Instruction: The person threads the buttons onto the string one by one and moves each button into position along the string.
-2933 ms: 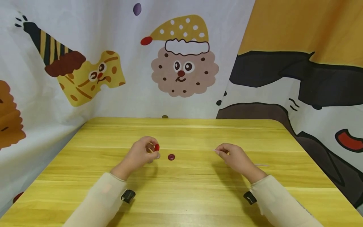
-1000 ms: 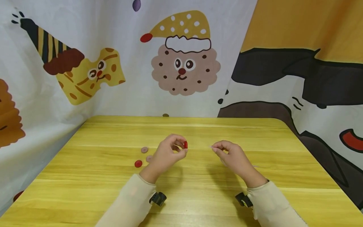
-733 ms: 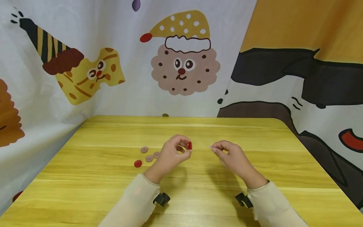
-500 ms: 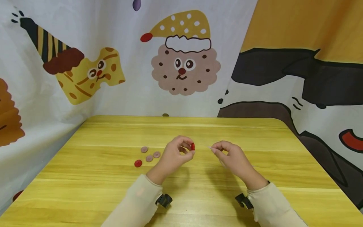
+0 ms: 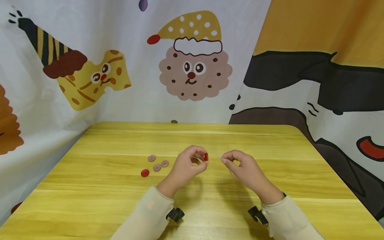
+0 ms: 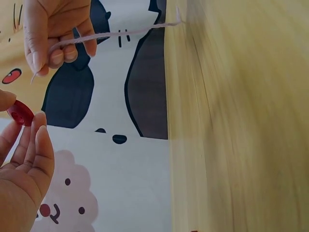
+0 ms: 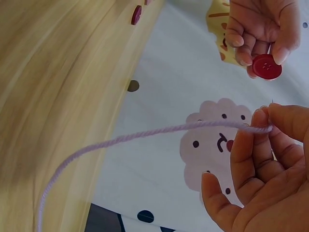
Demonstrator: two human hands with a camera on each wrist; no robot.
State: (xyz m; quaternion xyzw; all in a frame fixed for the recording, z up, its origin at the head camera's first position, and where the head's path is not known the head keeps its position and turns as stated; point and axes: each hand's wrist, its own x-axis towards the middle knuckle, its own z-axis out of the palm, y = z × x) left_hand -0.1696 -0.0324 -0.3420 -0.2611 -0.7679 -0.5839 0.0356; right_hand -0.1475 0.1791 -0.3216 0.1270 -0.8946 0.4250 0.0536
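Note:
My left hand (image 5: 184, 168) pinches a red button (image 5: 206, 156) on edge between thumb and fingertips, above the middle of the table. The button holes (image 7: 267, 67) face the camera in the right wrist view. Just to the right, my right hand (image 5: 244, 168) pinches a pale purple string (image 7: 145, 133) near its end, and a short thin tip pokes out past the fingertips towards the button. A small gap separates tip and button. The rest of the string sags down to the table in the left wrist view.
Left of the hands, a red button (image 5: 145, 173) and three dull pink buttons (image 5: 157, 167) lie on the wooden table (image 5: 120, 196). A dark red button (image 7: 136, 15) shows on the table in the right wrist view. A printed curtain (image 5: 135, 110) hangs behind.
My left hand has moved right with the red button, uncovering the buttons on the left and closing on the right hand. My right hand has shifted slightly left with the string.

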